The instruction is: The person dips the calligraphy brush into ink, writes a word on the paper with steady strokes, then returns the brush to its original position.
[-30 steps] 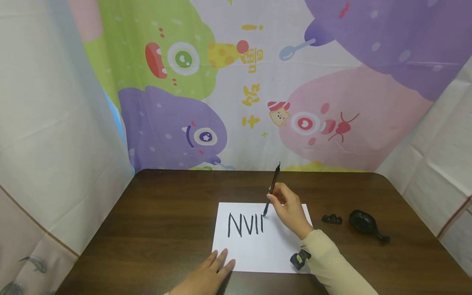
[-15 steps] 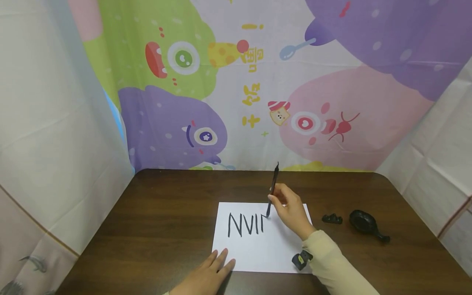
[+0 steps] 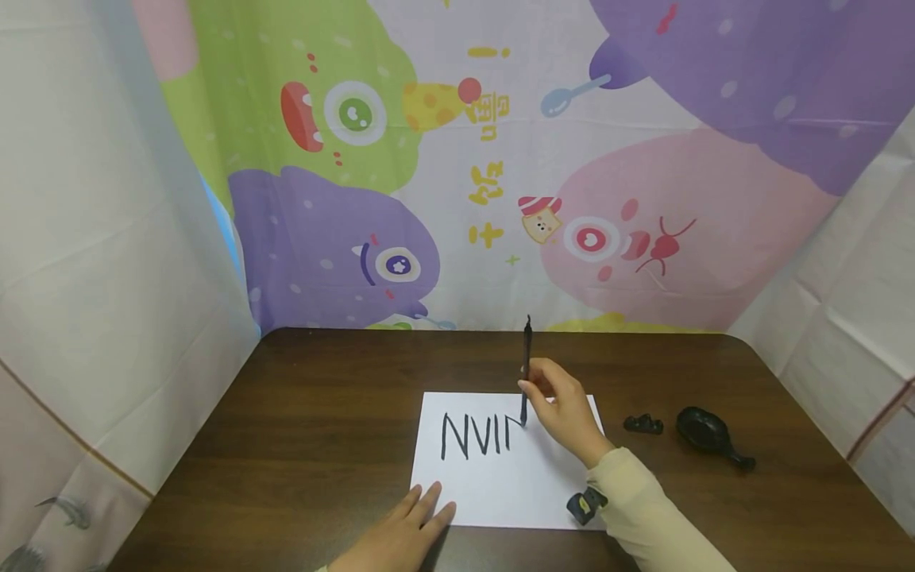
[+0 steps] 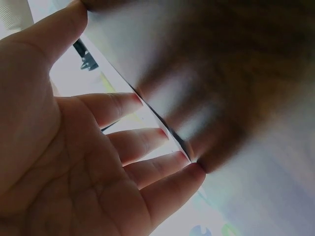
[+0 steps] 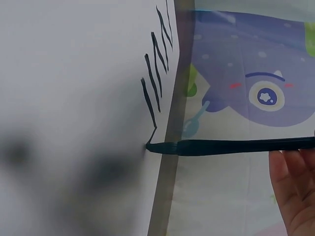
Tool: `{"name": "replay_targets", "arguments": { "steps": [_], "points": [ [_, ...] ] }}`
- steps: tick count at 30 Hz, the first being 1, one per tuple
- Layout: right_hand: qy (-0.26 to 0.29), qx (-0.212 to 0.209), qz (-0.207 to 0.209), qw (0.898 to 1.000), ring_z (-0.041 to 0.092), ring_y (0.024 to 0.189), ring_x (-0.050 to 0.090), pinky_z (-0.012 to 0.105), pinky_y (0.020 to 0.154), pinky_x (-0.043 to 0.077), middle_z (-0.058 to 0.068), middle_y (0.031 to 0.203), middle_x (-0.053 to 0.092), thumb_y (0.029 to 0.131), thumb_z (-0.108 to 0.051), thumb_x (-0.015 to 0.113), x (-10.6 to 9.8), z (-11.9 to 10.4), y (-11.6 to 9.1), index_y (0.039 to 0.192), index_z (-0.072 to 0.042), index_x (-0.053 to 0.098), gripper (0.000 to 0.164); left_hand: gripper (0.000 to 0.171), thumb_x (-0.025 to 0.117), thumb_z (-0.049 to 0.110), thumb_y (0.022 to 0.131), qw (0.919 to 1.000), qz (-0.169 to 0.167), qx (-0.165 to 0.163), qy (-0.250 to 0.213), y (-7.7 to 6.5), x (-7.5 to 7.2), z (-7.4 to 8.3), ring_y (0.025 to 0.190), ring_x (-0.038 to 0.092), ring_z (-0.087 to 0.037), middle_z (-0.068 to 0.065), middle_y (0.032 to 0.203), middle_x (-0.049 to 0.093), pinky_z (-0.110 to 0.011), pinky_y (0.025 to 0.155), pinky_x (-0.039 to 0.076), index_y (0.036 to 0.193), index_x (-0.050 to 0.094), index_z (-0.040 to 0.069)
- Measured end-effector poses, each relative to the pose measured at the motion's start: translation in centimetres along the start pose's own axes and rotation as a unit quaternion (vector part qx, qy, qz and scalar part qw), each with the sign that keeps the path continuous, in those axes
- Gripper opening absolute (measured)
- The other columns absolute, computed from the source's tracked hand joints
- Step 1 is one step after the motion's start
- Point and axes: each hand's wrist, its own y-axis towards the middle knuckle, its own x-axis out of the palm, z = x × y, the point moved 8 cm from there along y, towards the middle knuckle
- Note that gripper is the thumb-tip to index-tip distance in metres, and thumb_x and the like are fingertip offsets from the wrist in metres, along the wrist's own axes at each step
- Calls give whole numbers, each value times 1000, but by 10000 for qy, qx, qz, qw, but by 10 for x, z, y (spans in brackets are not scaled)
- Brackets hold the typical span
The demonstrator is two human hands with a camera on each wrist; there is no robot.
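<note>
My right hand pinches a dark writing brush that stands nearly upright over a white sheet of paper. In the right wrist view the tip of the brush touches the paper, at the lower end of a thin slanting stroke. Black letters reading "NVI", followed by a partly drawn character, run across the sheet's upper half. My left hand lies spread at the paper's lower left corner, its fingertips on the edge; the left wrist view shows the fingers straight.
Right of the paper, a small black brush rest lies beside a black ladle-shaped ink dish with a short handle. All lie on a dark wooden table. A cartoon-printed curtain hangs behind the far edge, with pale cloths at both sides.
The brush tip has moved right and slightly down, extending a slanting stroke from the top of the last upright. Its upper end has swung left. The left hand stays in place.
</note>
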Motion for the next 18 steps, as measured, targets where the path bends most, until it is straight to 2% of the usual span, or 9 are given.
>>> {"name": "replay_targets", "arguments": {
  "steps": [18],
  "points": [
    [57, -46, -86, 9999, 12, 73, 66, 26, 66, 58, 4, 84, 65, 87, -3, 71, 1, -8, -2, 105, -4, 63, 20, 94, 66, 70, 75, 9997, 191, 97, 120, -2, -2, 2, 144, 30, -44, -13, 161, 27, -65, 100, 43, 151, 39, 23]
  ]
}}
